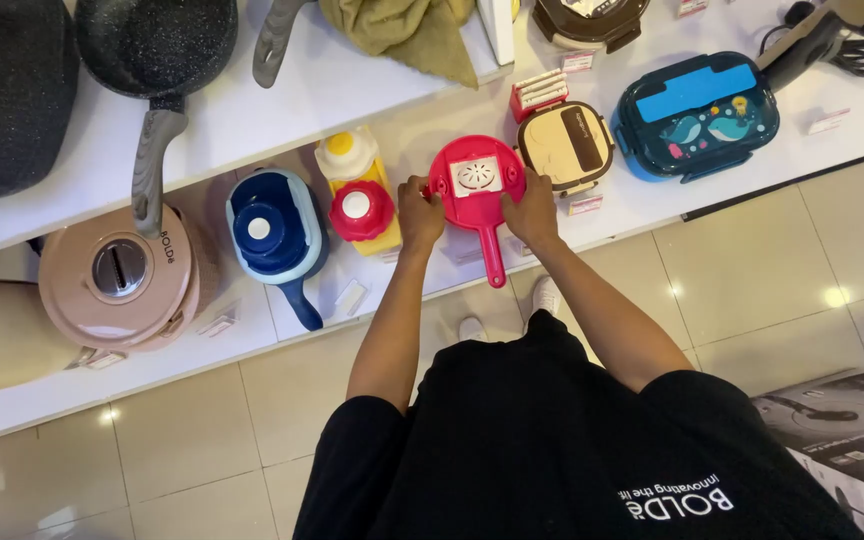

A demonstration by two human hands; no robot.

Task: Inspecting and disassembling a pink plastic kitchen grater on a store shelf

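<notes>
Currently we have both hands on the red round container point(476, 183), centre of the frame, sitting on the white lower shelf point(652, 200). Left hand point(419, 212) grips its left rim, fingers curled closed on the edge; right hand point(533, 208) does the same on the right rim. A two-sided grip keeps it level and stops it rotating. Its long red handle point(493, 256) points down-frame toward us, overhanging the shelf front, likely so it faces outward.

Just left: a yellow bottle point(352, 160) with a red lidded pot point(360, 210) in front, then a navy handled container point(274, 232), handle also pointing down-frame. Far left, a pink round cooker point(120, 280).

Right of the red container: a beige lunch box point(565, 146), near but not touching as far as we can tell, then a dark teal lunch box point(694, 115) at upper right.

Upper shelf, upper left of frame: dark speckled frying pan point(157, 45), handle hanging over the shelf edge.
</notes>
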